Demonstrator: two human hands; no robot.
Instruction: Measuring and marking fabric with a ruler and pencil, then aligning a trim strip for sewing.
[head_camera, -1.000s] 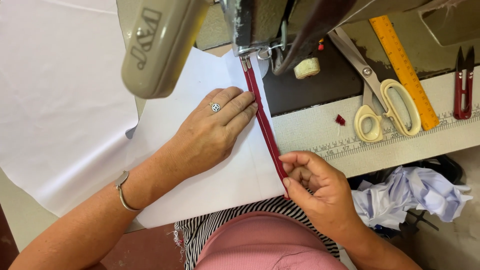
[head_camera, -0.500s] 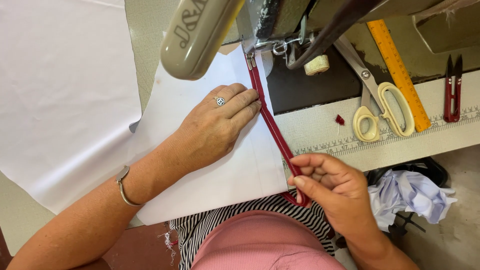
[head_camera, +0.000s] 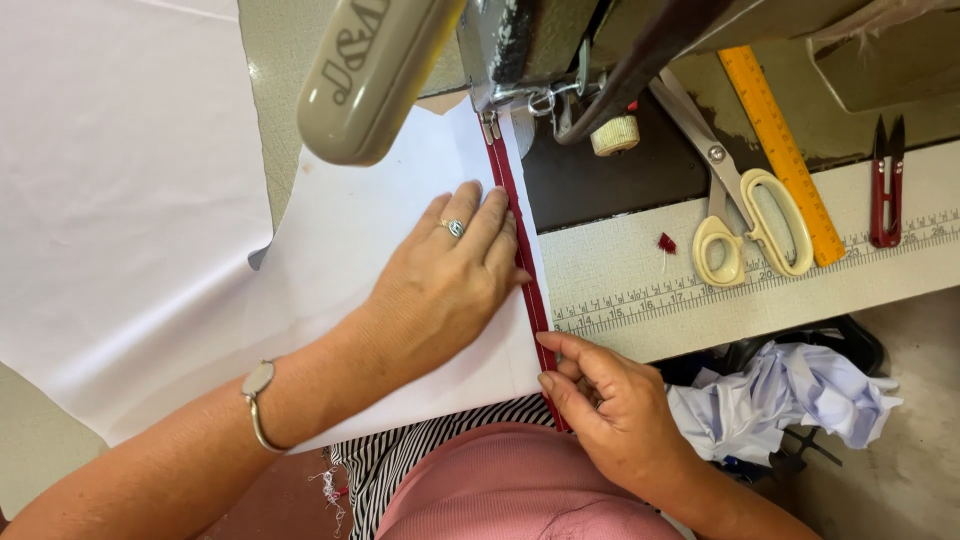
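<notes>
- Red zipper tape runs from the sewing machine's presser foot toward me, along white fabric.
- My left hand presses flat beside it, gripping nothing.
- My right hand pinches its near end.

White fabric panel edged with a dark red strip; beige sewing machine head above a dark brown machine bed; scissors with pale yellow handles and silver blades; orange-yellow ruler with black marks; red thread snips; cream tabletop with a printed black scale; black-and-white striped cloth; pink garment; pale blue crumpled cloth
</notes>
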